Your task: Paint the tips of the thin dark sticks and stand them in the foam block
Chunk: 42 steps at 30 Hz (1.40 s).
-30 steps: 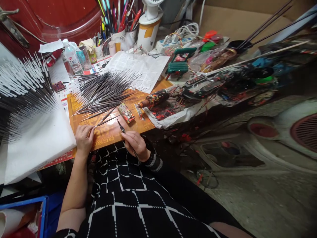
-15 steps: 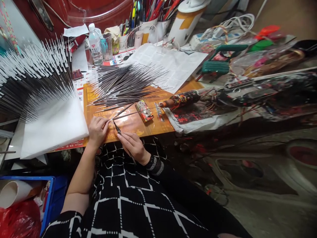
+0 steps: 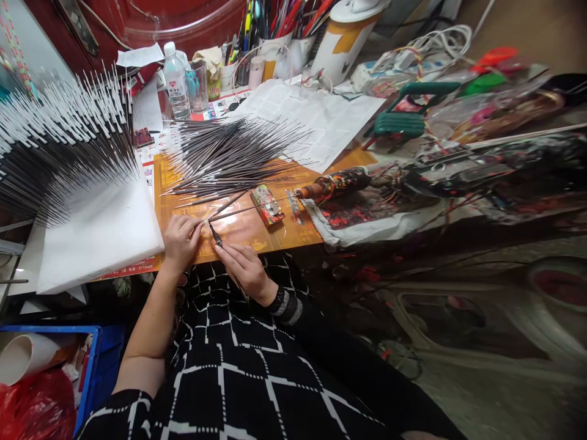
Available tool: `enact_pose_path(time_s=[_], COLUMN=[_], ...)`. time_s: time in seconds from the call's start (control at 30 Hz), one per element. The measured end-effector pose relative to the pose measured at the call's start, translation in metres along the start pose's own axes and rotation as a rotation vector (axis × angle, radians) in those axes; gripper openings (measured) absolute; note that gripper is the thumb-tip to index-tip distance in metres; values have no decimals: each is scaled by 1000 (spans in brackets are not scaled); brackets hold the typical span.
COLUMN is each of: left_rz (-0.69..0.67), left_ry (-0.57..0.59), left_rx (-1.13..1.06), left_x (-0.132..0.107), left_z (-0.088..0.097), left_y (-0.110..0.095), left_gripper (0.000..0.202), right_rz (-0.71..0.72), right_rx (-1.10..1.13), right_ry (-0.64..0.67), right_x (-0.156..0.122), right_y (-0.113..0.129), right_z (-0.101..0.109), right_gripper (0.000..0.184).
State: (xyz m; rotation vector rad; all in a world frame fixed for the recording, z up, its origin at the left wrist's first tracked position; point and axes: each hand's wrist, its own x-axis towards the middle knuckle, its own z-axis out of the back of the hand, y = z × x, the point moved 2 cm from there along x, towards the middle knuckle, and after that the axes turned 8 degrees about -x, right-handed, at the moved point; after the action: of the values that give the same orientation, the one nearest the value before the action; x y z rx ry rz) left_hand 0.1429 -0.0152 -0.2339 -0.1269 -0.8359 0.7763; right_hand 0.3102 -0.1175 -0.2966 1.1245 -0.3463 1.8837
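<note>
My left hand (image 3: pixel 181 241) rests on the orange printed board (image 3: pixel 275 235) and is shut on a long, slim dark stick (image 3: pixel 232 211) that runs up to the right. My right hand (image 3: pixel 245 272) grips a fine dark-tipped brush (image 3: pixel 215 237), its tip close to the stick just beyond my left fingers. Whether the tip touches the stick is hidden. A loose heap of similar pointed sticks (image 3: pixel 229 156) lies on the board, beyond both hands.
To the left, a white foam block (image 3: pixel 98 238) bristles with several white-tipped sticks (image 3: pixel 77 137). A paint-caked cylinder (image 3: pixel 334 184) and paint-smeared palette (image 3: pixel 266 205) lie right of my hands. Papers, bottles, pen cups and cables crowd the back.
Since a second ago, my view has shifted and the table sits further right. Between the last two frames, the brush tip has stayed near the stick, and my hands have barely moved.
</note>
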Motion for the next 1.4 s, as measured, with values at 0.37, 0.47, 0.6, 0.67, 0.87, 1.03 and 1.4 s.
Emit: enact_pose_path(time_s=[0.37,0.47,0.6,0.67,0.87,1.03,1.4], left_rz=[7,-12,8,20,23,-23,-50], left_ry=[-8,-20,-1,3,16,-24,-132], left_rx=[-13,-14,-12,-14,26,120,543], left_x=[0,0,0,-1,-3,2,93], left_z=[-1,0,0,0,-1,25,247], left_y=[0,0,0,1,-2,-17,29], left_gripper=[20,20,21,21,24,22,43], right_rz=[2,-5,-23,-14,46,105,164], right_rx=[-27,-12,10,17,46,85,86], right_ry=[1,9,28,20,-27,-27,-72], right_x=[1,-1,-6,-8,-10,-16,-14], right_y=[1,1,-1,-2,-5,-7,-4], right_z=[1,-1,-4,-5,-2,1,5], right_gripper=[56,55,53,53,53,60,69])
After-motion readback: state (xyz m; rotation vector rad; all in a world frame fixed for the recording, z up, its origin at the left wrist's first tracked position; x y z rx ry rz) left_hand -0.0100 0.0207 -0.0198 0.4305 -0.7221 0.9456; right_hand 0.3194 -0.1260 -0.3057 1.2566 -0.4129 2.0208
